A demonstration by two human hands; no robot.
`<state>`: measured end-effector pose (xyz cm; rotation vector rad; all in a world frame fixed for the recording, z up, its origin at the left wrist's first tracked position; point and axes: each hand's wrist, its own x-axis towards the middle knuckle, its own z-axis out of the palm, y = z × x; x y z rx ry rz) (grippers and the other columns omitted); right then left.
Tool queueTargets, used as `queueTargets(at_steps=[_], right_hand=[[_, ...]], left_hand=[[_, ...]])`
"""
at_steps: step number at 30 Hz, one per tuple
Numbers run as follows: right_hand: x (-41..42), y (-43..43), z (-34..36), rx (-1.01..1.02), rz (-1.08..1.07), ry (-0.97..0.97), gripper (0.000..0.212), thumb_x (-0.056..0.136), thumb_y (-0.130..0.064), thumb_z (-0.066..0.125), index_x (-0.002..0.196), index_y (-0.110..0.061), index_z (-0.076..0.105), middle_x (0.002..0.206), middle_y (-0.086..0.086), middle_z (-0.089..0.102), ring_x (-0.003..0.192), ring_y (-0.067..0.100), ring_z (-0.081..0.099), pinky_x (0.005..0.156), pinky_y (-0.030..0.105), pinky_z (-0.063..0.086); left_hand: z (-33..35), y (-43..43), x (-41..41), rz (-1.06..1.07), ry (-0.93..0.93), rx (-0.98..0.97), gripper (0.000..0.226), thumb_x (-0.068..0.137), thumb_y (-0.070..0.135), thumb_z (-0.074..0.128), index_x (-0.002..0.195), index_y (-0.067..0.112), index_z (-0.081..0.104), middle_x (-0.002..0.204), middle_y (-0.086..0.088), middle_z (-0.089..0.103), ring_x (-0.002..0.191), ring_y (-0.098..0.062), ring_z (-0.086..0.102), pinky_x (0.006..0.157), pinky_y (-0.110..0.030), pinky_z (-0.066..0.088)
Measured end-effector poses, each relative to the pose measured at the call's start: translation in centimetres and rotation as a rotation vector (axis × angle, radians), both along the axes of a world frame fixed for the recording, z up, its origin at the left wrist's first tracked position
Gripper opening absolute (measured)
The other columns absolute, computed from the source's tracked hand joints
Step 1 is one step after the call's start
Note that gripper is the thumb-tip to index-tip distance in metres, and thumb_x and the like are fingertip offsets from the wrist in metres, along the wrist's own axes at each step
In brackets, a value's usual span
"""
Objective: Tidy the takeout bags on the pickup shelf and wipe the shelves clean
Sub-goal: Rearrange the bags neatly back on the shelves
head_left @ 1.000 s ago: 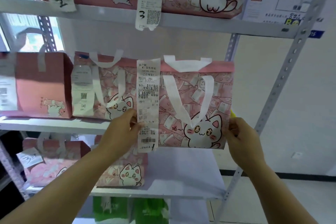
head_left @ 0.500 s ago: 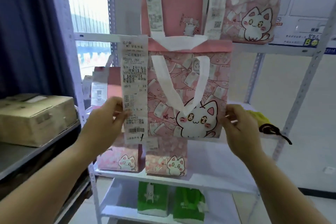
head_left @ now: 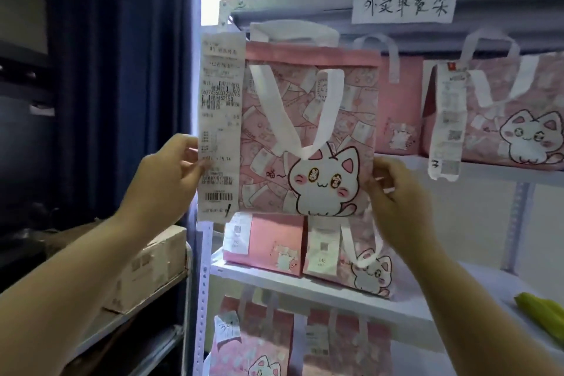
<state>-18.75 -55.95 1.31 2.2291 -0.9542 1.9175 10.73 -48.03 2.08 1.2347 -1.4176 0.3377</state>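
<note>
We're in a food shop's takeout pickup corner: a pink cat-print takeout bag (head_left: 308, 119) up front with a printed order receipt (head_left: 220, 119) stuck on, more like it lining the white metal shelf rack (head_left: 274, 282), a handwritten paper sign (head_left: 403, 6) on top, a cardboard box (head_left: 152, 262) alongside.

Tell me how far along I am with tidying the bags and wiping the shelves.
Several bags already stand shelved, like the bag with receipt 3. In hand: left hand and right hand hold the pink cat bag in mid-air. Left: shelving it and wiping; the yellow-green cloth lies untouched.
</note>
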Motion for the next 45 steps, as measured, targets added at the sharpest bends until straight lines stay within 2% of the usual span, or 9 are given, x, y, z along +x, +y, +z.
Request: queueTargets(at_steps=[10, 14, 19, 24, 28, 32, 37, 42, 45], right_hand=[[7.1, -10.2, 7.6, -0.134, 0.007, -0.040, 0.013, 0.093, -0.015, 0.054, 0.106, -0.013, 0.058, 0.086, -0.012, 0.057, 0.070, -0.008, 0.054, 0.054, 0.001, 0.041], [8.8, -13.7, 8.9, -0.134, -0.034, -0.030, 0.020, 0.094, -0.023, 0.053, 0.110, -0.012, 0.058, 0.088, -0.011, 0.057, 0.073, 0.005, 0.057, 0.058, 0.013, 0.043], [10.4, -17.1, 9.4, -0.118, -0.137, -0.010, 0.016, 0.092, -0.019, 0.058, 0.106, -0.012, 0.060, 0.086, -0.006, 0.058, 0.074, 0.011, 0.053, 0.056, 0.010, 0.034], [11.5, -19.1, 9.6, -0.099, -0.194, -0.020, 0.023, 0.089, -0.016, 0.061, 0.111, -0.010, 0.058, 0.084, -0.007, 0.056, 0.078, 0.015, 0.056, 0.071, 0.029, 0.046], [12.1, -20.1, 9.5, -0.124, -0.273, -0.016, 0.032, 0.087, -0.016, 0.063, 0.116, -0.010, 0.054, 0.087, -0.005, 0.056, 0.081, 0.016, 0.054, 0.073, 0.031, 0.045], [12.7, -20.8, 9.3, -0.142, -0.342, 0.013, 0.036, 0.084, -0.012, 0.066, 0.118, -0.010, 0.052, 0.095, 0.001, 0.060, 0.086, 0.019, 0.056, 0.075, 0.032, 0.045], [13.0, -22.0, 9.2, -0.143, -0.451, 0.122, 0.038, 0.079, -0.012, 0.071, 0.114, -0.006, 0.059, 0.105, 0.011, 0.062, 0.097, 0.027, 0.056, 0.083, 0.030, 0.041], [13.2, -22.6, 9.0, -0.141, -0.522, 0.175, 0.046, 0.077, -0.017, 0.075, 0.117, -0.005, 0.059, 0.106, 0.012, 0.060, 0.097, 0.025, 0.054, 0.082, 0.024, 0.034], [13.5, -23.0, 9.1, -0.130, -0.550, 0.197, 0.047, 0.077, -0.018, 0.075, 0.118, -0.005, 0.057, 0.107, 0.012, 0.059, 0.099, 0.025, 0.053, 0.083, 0.024, 0.034]], left_hand=[[7.8, -9.1, 6.0, 0.080, -0.029, -0.120, 0.010, 0.091, 0.022, 0.057, 0.095, 0.030, 0.052, 0.081, 0.022, 0.062, 0.072, 0.002, 0.061, 0.055, -0.017, 0.044], [9.1, -13.1, 7.6, 0.082, -0.012, -0.127, 0.009, 0.090, 0.021, 0.057, 0.097, 0.026, 0.054, 0.083, 0.019, 0.063, 0.074, 0.000, 0.061, 0.060, -0.024, 0.050], [9.5, -17.9, 9.3, 0.080, -0.005, -0.073, 0.014, 0.089, 0.022, 0.059, 0.103, 0.019, 0.056, 0.086, 0.010, 0.066, 0.075, -0.002, 0.060, 0.061, -0.021, 0.042], [9.5, -22.0, 10.6, 0.073, -0.029, -0.035, 0.025, 0.089, 0.025, 0.061, 0.111, 0.014, 0.056, 0.092, 0.002, 0.067, 0.075, -0.016, 0.061, 0.071, -0.030, 0.044], [9.6, -24.5, 11.2, 0.031, -0.016, -0.051, 0.032, 0.086, 0.022, 0.064, 0.116, 0.013, 0.054, 0.092, -0.002, 0.066, 0.077, -0.021, 0.064, 0.076, -0.037, 0.052], [9.6, -26.6, 11.4, -0.012, 0.008, -0.069, 0.035, 0.083, 0.012, 0.067, 0.113, 0.013, 0.052, 0.093, -0.002, 0.064, 0.080, -0.021, 0.064, 0.069, -0.030, 0.049], [9.3, -28.7, 11.4, 0.042, -0.147, -0.027, 0.009, 0.080, 0.013, 0.067, 0.084, 0.008, 0.062, 0.095, -0.010, 0.064, 0.091, -0.026, 0.060, 0.080, -0.039, 0.048], [9.2, -30.2, 11.4, 0.091, -0.302, 0.051, 0.026, 0.081, 0.022, 0.066, 0.099, 0.003, 0.062, 0.104, -0.015, 0.062, 0.101, -0.030, 0.055, 0.086, -0.035, 0.039], [9.2, -30.7, 11.3, 0.094, -0.335, 0.076, 0.026, 0.081, 0.022, 0.066, 0.094, 0.001, 0.062, 0.102, -0.017, 0.063, 0.098, -0.033, 0.055, 0.082, -0.037, 0.041]])
